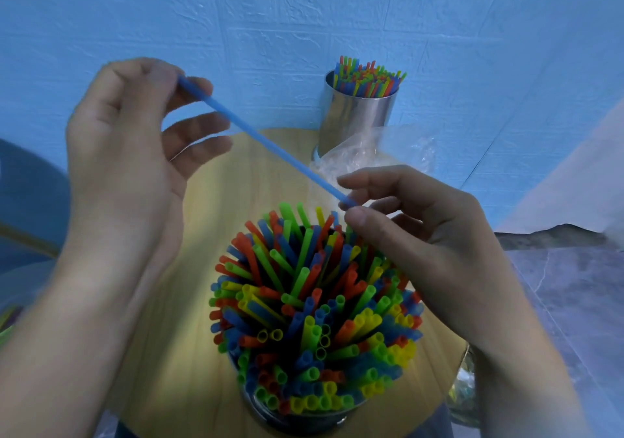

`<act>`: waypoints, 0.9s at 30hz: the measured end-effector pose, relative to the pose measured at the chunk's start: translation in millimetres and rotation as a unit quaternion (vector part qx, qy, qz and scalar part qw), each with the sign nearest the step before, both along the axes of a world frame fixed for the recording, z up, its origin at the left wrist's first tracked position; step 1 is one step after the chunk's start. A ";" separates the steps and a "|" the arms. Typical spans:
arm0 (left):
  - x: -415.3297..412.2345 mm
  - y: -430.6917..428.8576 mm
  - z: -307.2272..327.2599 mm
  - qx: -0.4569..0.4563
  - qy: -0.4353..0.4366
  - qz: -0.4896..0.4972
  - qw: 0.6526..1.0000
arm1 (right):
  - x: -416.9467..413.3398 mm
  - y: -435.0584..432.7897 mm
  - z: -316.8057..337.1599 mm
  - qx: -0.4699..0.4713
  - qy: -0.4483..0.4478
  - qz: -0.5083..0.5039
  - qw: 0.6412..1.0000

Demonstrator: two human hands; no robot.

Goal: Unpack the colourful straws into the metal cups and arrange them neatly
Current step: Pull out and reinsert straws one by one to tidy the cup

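2 hands: left hand (121,147) and right hand (422,221) pinch 1 blue straw (266,140) by its ends — above the wood-grain surface (209,221).
Near cup (304,420): metal, mostly hidden under bristling straws (304,302).
Far cup (361,116): shiny cylinder — base behind crinkled plastic (368,153).

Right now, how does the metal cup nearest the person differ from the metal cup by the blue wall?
The near round metal cup is nearly hidden under colourful plastic straws that fan outward; the far shiny metal cup shows most of its wall, its straws close and upright. A crumpled clear plastic bag covers the far cup's base, not the near cup's. Both stand on the wooden table.
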State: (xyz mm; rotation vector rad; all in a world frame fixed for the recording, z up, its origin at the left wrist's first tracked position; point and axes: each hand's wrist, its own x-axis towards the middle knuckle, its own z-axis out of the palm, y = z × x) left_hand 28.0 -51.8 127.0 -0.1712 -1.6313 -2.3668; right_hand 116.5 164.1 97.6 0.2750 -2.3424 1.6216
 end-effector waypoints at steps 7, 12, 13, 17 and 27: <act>8.6 6.6 -3.9 0.009 -0.068 -0.044 0.997 | 2.9 -3.2 3.2 -0.058 0.079 -0.003 0.995; 11.8 9.2 -15.9 -0.191 -0.083 -0.132 0.969 | 4.6 -2.8 8.5 -0.169 0.146 -0.028 0.974; 13.1 9.6 -17.4 -0.236 -0.072 -0.157 0.956 | 4.6 -2.4 9.3 -0.186 0.163 -0.043 0.968; 21.1 12.2 -16.2 -0.343 -0.033 -0.282 0.895 | 4.1 0.2 13.4 -0.209 0.209 -0.111 0.949; 20.2 6.8 -4.1 -0.416 -0.074 -0.330 0.844 | 4.6 -0.7 7.6 0.003 0.117 -0.100 0.988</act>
